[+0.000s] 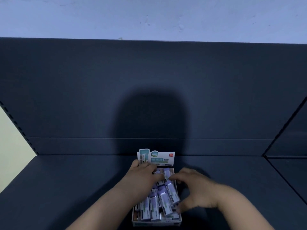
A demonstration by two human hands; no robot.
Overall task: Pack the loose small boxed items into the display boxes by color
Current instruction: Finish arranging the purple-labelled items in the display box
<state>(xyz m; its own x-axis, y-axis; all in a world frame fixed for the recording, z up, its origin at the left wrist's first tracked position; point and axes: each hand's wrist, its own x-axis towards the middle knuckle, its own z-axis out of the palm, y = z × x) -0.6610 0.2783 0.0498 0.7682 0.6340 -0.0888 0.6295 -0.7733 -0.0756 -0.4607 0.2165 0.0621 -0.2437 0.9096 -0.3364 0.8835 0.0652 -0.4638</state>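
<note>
A white display box point(156, 222) with an upright printed header card point(163, 158) stands on a dark shelf. Several small purple-and-white boxed items point(153, 208) lie packed and piled inside it, some tilted. My left hand point(142, 175) lies over the box's far left part, fingers stretched across the items near the header. My right hand point(194, 188) is at the box's right side, blurred, with fingers reaching onto the items at the top and the thumb down near the lower right items. Whether either hand holds an item is unclear.
The dark shelf surface point(66, 188) spreads to both sides of the box, backed by a dark panel point(149, 80). A perforated upright point(20, 128) runs along the left edge, and a shelf seam point(282, 176) crosses the right.
</note>
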